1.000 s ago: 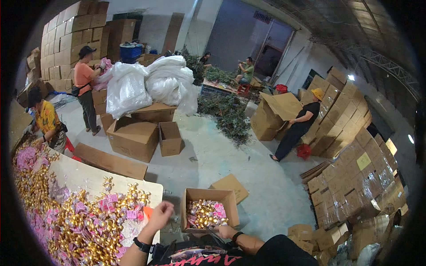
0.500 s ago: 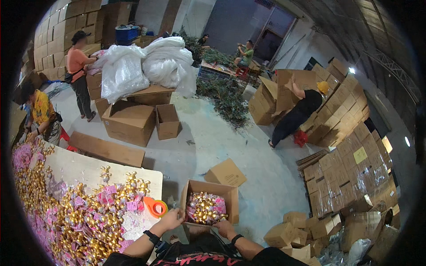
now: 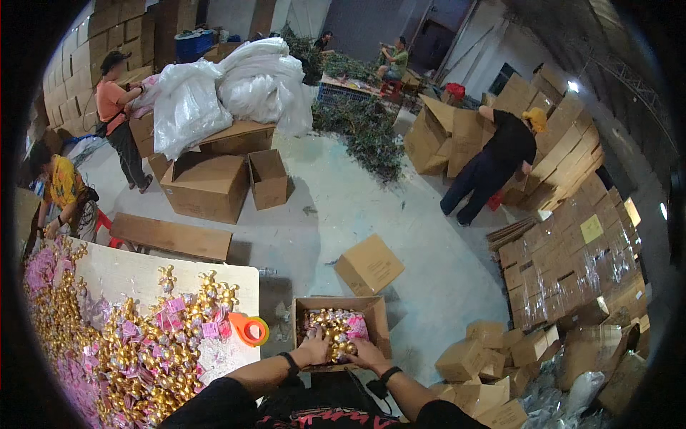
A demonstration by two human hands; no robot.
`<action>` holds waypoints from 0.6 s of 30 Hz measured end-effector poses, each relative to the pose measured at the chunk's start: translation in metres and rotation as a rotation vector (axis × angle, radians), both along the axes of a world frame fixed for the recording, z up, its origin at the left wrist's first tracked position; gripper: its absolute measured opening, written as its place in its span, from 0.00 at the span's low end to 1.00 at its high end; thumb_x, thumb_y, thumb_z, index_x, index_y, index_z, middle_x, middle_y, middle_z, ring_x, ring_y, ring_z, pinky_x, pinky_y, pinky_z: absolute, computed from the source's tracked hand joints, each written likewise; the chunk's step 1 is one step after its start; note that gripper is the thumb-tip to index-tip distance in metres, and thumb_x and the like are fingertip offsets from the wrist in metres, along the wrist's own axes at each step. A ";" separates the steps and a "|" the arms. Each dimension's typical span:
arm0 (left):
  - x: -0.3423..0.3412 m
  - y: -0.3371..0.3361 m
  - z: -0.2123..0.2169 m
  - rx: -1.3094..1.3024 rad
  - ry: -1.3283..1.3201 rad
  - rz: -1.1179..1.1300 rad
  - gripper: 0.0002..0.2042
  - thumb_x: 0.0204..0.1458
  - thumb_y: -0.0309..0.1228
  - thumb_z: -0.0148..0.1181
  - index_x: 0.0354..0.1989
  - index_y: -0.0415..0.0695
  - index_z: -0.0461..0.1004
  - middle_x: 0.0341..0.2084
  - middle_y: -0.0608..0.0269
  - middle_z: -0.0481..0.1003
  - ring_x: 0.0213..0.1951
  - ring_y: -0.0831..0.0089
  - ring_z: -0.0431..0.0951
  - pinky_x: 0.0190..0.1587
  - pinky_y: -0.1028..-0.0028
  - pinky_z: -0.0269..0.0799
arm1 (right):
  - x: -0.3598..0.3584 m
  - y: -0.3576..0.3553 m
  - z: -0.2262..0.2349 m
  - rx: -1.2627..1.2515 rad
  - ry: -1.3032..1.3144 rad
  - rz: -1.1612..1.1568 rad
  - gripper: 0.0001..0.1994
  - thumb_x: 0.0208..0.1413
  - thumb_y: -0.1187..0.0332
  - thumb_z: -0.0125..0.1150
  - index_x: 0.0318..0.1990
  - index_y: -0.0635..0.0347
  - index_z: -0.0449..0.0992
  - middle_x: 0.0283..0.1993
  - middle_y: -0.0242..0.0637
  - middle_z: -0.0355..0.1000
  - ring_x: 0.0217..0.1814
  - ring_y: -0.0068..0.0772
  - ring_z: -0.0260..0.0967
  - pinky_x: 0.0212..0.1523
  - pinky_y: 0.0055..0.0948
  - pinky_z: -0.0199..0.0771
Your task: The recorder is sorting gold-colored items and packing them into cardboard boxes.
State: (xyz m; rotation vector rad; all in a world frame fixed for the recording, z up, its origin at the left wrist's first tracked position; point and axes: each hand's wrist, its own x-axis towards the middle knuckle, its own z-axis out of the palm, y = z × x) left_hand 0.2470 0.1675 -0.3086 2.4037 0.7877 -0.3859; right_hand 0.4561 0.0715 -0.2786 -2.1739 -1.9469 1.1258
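Widest of all was the pale floor (image 3: 343, 200), with a wrapped stack of cartons (image 3: 564, 279) far off to the right. A large heap of clear plastic bags (image 3: 254, 86) sat on boxes beyond the work area. The pale table (image 3: 107, 268) filled the lower left, much of it covered by a loose spread of gold figures (image 3: 146, 361) with pink tags among them. A closed box (image 3: 369, 264) stood on the floor just past the open box (image 3: 379, 323), which was directly in front of the person.

The left hand (image 3: 313, 349) and the right hand (image 3: 366, 353) were both inside the near part of that open box. The left fingers were a little apart and bent down onto the boxed figures (image 3: 330, 319); the right fingers touched them from the other side. Whether either hand had closed around a single piece could not be told. Handling looked best done with light, even pressure from both hands, easing high pieces into gaps, keeping them below the rim and leaving the tags unbent.

Smaller still, an orange tape dispenser (image 3: 236, 320) lay at the table's near right corner, and pink tags (image 3: 356, 327) showed on the right side of the boxed figures.
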 end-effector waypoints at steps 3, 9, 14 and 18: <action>0.016 0.004 -0.003 -0.087 0.218 0.039 0.50 0.51 0.50 0.65 0.73 0.37 0.39 0.70 0.28 0.37 0.69 0.28 0.45 0.64 0.39 0.54 | 0.003 0.008 -0.019 0.114 -0.155 0.034 0.40 0.51 0.48 0.67 0.67 0.60 0.59 0.62 0.63 0.63 0.63 0.62 0.62 0.64 0.48 0.64; -0.002 0.004 -0.091 -0.403 0.193 0.260 0.56 0.50 0.50 0.65 0.74 0.46 0.27 0.69 0.22 0.25 0.68 0.25 0.45 0.67 0.49 0.55 | -0.009 0.017 -0.048 -0.370 -0.341 0.229 0.57 0.48 0.43 0.68 0.76 0.49 0.34 0.71 0.68 0.47 0.74 0.70 0.45 0.69 0.59 0.52; 0.008 -0.009 -0.088 -0.110 0.151 0.317 0.42 0.55 0.28 0.52 0.75 0.50 0.33 0.69 0.22 0.37 0.59 0.29 0.66 0.54 0.53 0.72 | -0.008 0.027 -0.071 -0.332 -0.230 0.230 0.54 0.56 0.48 0.62 0.73 0.69 0.30 0.63 0.64 0.64 0.65 0.63 0.63 0.63 0.51 0.64; 0.021 -0.006 -0.096 0.024 0.213 0.407 0.41 0.57 0.27 0.51 0.75 0.56 0.33 0.69 0.25 0.40 0.59 0.33 0.67 0.53 0.53 0.73 | -0.012 0.037 -0.080 -0.336 -0.144 0.182 0.53 0.55 0.46 0.62 0.69 0.81 0.36 0.56 0.62 0.70 0.57 0.56 0.71 0.55 0.43 0.72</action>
